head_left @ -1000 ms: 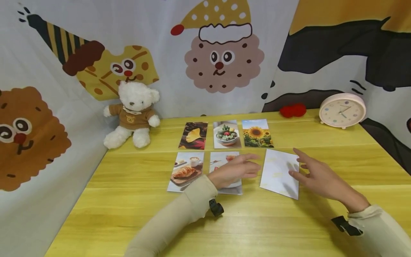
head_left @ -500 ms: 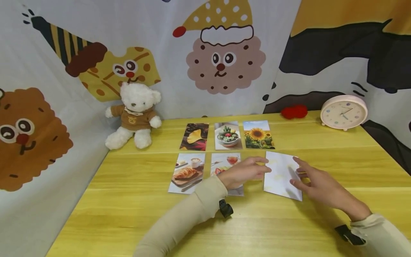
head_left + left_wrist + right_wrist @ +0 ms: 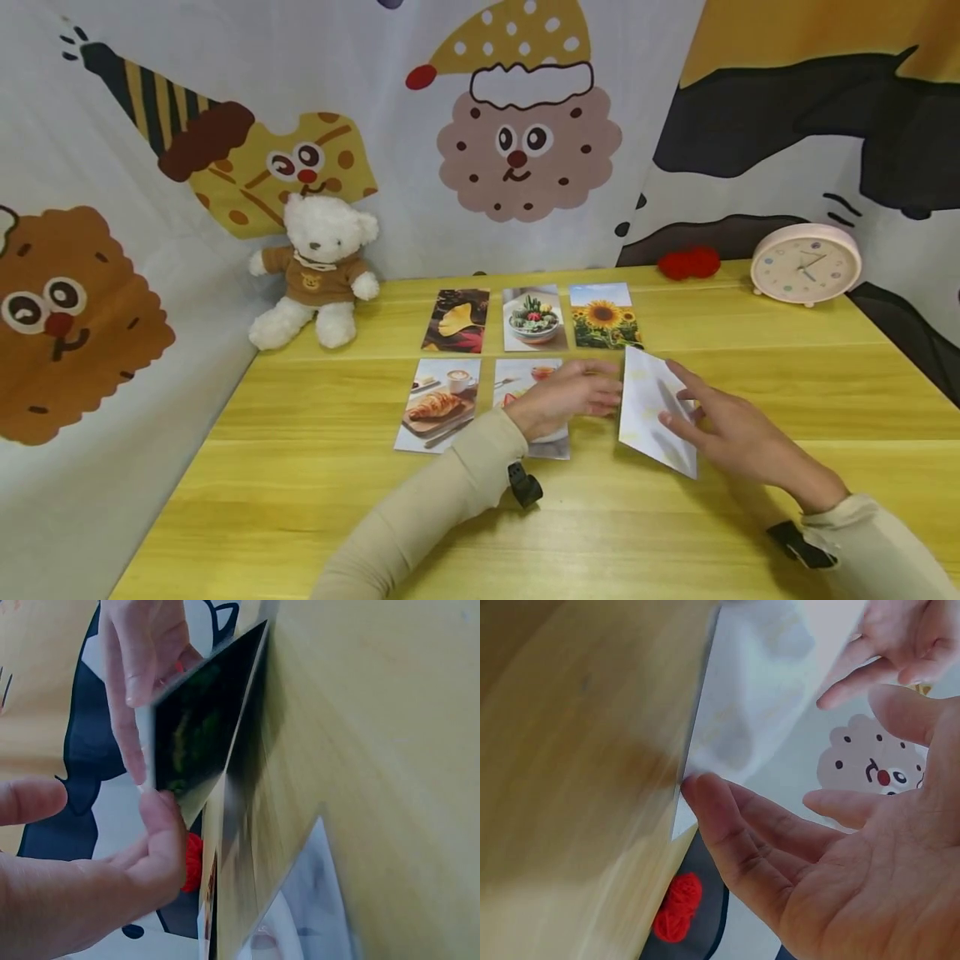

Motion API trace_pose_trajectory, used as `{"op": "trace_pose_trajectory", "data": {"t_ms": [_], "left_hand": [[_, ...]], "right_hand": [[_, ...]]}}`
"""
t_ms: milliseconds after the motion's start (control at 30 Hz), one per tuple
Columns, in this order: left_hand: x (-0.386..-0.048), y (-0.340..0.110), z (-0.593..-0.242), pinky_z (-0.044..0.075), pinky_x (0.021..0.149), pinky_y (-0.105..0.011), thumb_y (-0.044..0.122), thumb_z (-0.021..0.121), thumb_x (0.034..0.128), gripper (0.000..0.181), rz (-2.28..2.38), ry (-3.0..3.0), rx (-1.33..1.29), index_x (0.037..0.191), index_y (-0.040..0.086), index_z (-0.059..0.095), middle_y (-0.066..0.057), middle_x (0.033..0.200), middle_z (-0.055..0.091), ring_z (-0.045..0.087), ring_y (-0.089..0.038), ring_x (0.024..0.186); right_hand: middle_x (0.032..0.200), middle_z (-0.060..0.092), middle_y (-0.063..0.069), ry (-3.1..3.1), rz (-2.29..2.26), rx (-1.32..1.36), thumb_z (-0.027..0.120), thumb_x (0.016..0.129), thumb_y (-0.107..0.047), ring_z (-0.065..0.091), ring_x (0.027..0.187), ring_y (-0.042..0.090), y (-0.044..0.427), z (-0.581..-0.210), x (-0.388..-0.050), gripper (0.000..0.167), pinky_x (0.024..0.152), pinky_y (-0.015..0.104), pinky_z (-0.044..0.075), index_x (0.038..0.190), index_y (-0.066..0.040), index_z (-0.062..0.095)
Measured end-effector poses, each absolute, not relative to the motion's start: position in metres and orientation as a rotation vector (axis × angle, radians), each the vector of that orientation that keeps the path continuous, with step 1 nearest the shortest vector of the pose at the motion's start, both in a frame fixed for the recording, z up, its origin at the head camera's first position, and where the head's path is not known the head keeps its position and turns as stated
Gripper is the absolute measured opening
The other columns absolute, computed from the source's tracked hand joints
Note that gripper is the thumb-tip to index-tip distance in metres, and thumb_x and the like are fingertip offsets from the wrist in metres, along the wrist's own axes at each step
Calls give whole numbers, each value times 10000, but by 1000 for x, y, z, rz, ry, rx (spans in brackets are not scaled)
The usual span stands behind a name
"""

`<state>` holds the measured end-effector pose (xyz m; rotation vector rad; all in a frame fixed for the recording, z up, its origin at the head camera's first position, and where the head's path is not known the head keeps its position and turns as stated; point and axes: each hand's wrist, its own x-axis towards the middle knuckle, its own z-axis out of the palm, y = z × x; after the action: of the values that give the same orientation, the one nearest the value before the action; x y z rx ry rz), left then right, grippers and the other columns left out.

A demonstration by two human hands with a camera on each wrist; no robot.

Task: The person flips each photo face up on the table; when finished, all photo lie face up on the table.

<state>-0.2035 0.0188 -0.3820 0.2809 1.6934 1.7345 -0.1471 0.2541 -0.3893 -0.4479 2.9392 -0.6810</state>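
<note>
A card (image 3: 654, 412) stands tilted off the table in the head view, its pale, faintly patterned back facing up. Its dark picture underside shows in the left wrist view. At the card's left edge is my left hand (image 3: 566, 400), fingertips against it and thumb apart. My right hand (image 3: 738, 433) is at the opposite side, fingertips at the card's edge in the right wrist view, thumb clear of it. Beneath my left hand lies a fruit-and-tea card (image 3: 551, 448), partly hidden. Left of that is a croissant card (image 3: 438, 407).
Behind lie a ginkgo-leaf card (image 3: 455, 320), a cactus card (image 3: 534, 317) and a sunflower card (image 3: 604, 315). A white teddy bear (image 3: 318, 275) sits at the back left. A red fuzzy object (image 3: 688, 262) and a pink clock (image 3: 806, 265) stand at the back right.
The pale card has gone from lying nearly flat to tilted, its left side raised. My left hand has moved right to its edge; my right hand has shifted slightly left.
</note>
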Motion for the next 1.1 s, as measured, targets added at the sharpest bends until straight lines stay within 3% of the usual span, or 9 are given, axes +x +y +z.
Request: {"op": "trace_pose_trajectory", "data": {"t_ms": [100, 300, 600, 933, 1100], "left_hand": [[-205, 19, -382, 493, 1107, -408, 121, 489, 1042, 495, 1761, 1672, 286, 1497, -35, 374, -190, 1405, 560, 611, -277, 1223], [-207, 21, -384, 510, 1085, -378, 50, 441, 1044, 478, 1782, 1611, 350, 1516, 13, 378, -206, 1418, 566, 630, -221, 1165], [-207, 24, -385, 526, 1065, -382, 15, 552, 1001, 536, 1804, 1619, 370, 1514, 102, 423, -153, 1306, 599, 641, -206, 1114], [-205, 25, -386, 496, 1101, -447, 100, 613, 996, 505, 1815, 1626, 340, 1474, 198, 482, -78, 1297, 567, 634, -232, 1161], [-205, 24, -384, 484, 1107, -477, 180, 665, 976, 481, 1811, 1679, 369, 1422, 299, 528, -36, 1274, 557, 621, -189, 1155]], "right_hand": [[1268, 648, 292, 2934, -713, -453, 569, 1018, -415, 669, 919, 208, 249, -385, -148, 752, 693, 335, 503, 1606, -97, 224], [1270, 638, 254, 2898, -780, -436, 530, 1027, -454, 673, 967, 262, 239, -377, -150, 727, 693, 325, 512, 1618, -172, 213], [1271, 629, 239, 2882, -843, -493, 517, 1041, -420, 664, 991, 291, 231, -374, -151, 677, 672, 335, 524, 1620, -269, 202], [1327, 615, 266, 2846, -943, -538, 504, 1056, -367, 660, 1092, 352, 229, -371, -149, 659, 781, 475, 582, 1624, -240, 193], [1338, 619, 262, 2841, -1048, -608, 516, 1059, -287, 655, 1144, 371, 229, -367, -149, 665, 783, 359, 591, 1626, -196, 181]]}}
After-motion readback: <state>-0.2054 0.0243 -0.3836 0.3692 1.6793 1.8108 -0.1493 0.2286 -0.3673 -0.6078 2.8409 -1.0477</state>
